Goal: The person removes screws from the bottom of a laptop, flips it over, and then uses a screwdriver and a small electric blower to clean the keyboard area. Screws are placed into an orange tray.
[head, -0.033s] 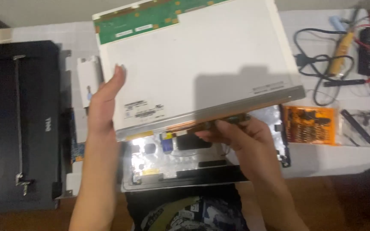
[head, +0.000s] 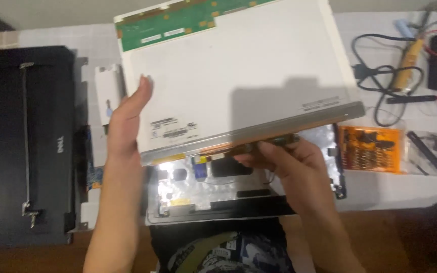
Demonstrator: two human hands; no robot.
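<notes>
A large white screen panel [head: 238,71] with a green circuit strip along its far edge is raised and tilted over the table. My left hand [head: 127,119] holds its left edge, fingers flat against the side. My right hand [head: 292,156] grips the near metal edge from below, around a thin strip there. Under the panel lies the open laptop lid shell [head: 213,194], lined with silver foil and a few dark patches.
A black laptop base [head: 24,146] lies at the left. An orange screwdriver bit case [head: 370,149] sits at the right, beside a clear bag of black parts [head: 431,151]. Black cables and a yellow-handled tool [head: 410,63] lie at the far right.
</notes>
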